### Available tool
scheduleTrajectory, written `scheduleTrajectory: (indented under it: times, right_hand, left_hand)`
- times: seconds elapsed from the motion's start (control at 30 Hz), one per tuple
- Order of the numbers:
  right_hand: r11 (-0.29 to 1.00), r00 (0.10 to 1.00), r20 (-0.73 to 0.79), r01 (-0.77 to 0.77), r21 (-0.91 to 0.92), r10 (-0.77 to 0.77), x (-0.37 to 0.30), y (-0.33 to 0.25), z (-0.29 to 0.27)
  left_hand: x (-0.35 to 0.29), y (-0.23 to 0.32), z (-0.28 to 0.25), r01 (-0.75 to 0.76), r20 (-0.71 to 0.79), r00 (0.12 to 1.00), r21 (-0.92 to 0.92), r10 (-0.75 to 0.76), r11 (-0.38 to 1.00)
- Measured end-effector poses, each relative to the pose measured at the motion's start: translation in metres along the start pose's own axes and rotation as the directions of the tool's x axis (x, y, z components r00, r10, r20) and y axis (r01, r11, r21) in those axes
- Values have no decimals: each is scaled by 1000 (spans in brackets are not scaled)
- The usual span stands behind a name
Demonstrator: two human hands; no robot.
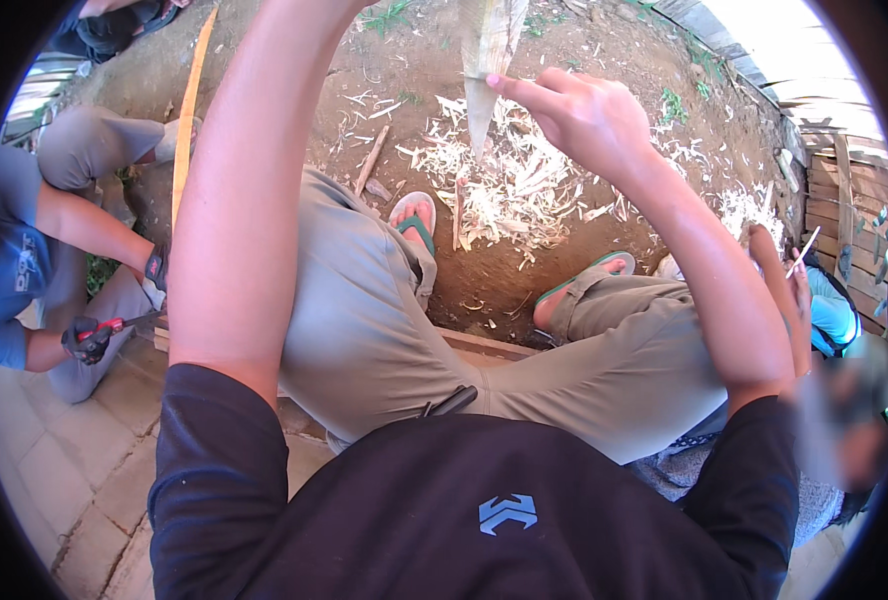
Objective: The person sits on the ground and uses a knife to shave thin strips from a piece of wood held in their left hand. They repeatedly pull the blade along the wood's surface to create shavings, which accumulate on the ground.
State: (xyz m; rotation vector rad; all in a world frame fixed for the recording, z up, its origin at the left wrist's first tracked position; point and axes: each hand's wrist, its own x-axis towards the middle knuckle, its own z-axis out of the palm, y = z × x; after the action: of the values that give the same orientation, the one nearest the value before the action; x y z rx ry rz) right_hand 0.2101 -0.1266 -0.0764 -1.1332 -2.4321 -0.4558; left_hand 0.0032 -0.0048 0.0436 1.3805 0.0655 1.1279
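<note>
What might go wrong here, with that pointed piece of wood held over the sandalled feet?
1. The right hand touches the pointed wood near its sharp tip; a slip might jab or splinter the fingers.
2. The toes in open sandals lie just below the tip, so dropped wood may hit them.
3. The loose shavings underfoot could be slippery.

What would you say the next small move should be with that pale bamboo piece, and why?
Probably one more downward shaving stroke: the right hand presses on the bamboo piece near its tapered tip, above a heap of shavings. The left hand is out of view.
</note>
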Motion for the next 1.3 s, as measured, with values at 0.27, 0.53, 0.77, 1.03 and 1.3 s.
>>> scheduleTrajectory:
  times: [0.27,0.53,0.77,1.03,1.3]
  right_hand:
    - [999,999,-26,-39,2,39,13,-2,-18]
    - [994,983,-163,-70,89,84,31,5,-28]
    - [995,993,-92,-60,81,68,34,8,-42]
    - [991,974,-199,-89,105,108,34,17,-45]
    - [975,965,-206,-123,185,161,30,11,-42]
  left_hand:
    - [-2,6,6,39,-74,996,-46,-43,998]
    - [-5,13,-6,47,-65,997,-7,-47,999]
    - [-4,18,-8,137,-121,986,220,-112,966]
    - [-3,12,2,118,-113,990,283,-89,952]
    - [-15,5,-11,207,-117,978,515,-171,832]
